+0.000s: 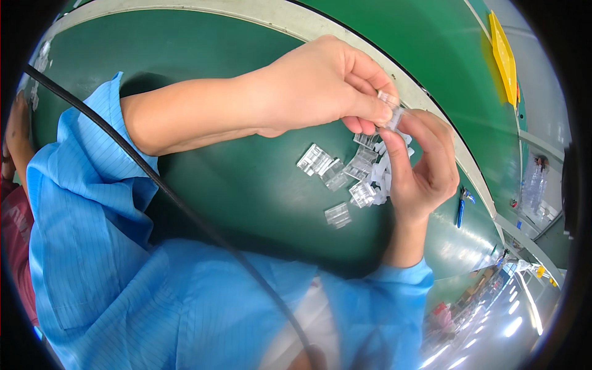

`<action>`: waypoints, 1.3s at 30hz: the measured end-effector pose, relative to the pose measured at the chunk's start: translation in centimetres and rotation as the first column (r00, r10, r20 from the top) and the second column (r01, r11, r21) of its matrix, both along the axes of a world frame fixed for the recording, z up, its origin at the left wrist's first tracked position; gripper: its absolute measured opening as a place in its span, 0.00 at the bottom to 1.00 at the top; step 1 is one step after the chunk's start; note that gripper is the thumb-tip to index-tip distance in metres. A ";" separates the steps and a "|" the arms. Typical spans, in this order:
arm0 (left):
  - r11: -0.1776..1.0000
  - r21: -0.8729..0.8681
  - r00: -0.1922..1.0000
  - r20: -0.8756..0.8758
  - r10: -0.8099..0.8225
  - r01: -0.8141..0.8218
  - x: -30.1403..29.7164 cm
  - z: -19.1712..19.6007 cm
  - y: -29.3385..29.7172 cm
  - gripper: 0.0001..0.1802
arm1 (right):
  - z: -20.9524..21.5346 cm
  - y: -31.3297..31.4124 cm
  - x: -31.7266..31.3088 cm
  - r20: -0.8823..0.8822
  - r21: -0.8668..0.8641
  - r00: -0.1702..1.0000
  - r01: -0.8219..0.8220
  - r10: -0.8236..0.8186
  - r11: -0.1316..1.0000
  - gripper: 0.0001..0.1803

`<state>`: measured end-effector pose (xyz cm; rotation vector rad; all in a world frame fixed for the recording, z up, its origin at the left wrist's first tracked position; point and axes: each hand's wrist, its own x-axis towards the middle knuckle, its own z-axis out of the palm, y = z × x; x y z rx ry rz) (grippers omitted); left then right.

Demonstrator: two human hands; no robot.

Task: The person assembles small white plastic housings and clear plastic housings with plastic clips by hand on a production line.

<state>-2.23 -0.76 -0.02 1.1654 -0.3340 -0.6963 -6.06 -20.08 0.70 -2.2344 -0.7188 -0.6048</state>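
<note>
Between both hands is a small clear plastic piece (388,97), held above the green table. My left hand (327,83) pinches it between thumb and fingers. From the other side, the thumb and forefinger of my right hand (428,163) close on its lower end. Under and beside the hands lies a loose group of clear plastic blocks (314,160), with slots or ribs in them. Whitish translucent small parts (383,172) are heaped among them, partly hidden behind my right hand.
Blue-handled pliers (461,208) lie right of my right hand. A pale raised edge (246,18) borders the green table (246,203). Across my left arm hangs a black cable (185,206). At far left another person's arm (18,132) shows. A yellow tray (504,58) stands at upper right.
</note>
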 end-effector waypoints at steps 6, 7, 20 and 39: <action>0.993 0.091 0.996 0.067 0.064 -0.070 1.6 0.2 -0.5 0.09 | 0.4 -0.1 0.5 -0.532 0.474 0.836 0.160 0.137 0.866 0.13; 0.994 0.091 0.996 0.070 0.061 -0.067 2.0 0.2 -0.5 0.09 | 0.6 -0.4 0.8 -0.530 0.475 0.837 0.161 0.135 0.865 0.13; 0.880 0.236 0.264 0.955 -0.133 -0.412 1.4 0.1 -1.5 0.10 | 1.8 -2.3 0.8 -0.555 -0.193 0.779 0.221 -0.292 0.956 0.09; 0.865 0.227 0.469 0.883 0.011 -0.448 1.0 -0.4 0.0 0.11 | 2.7 -0.4 1.2 -0.284 -0.169 0.932 0.181 -0.224 0.969 0.07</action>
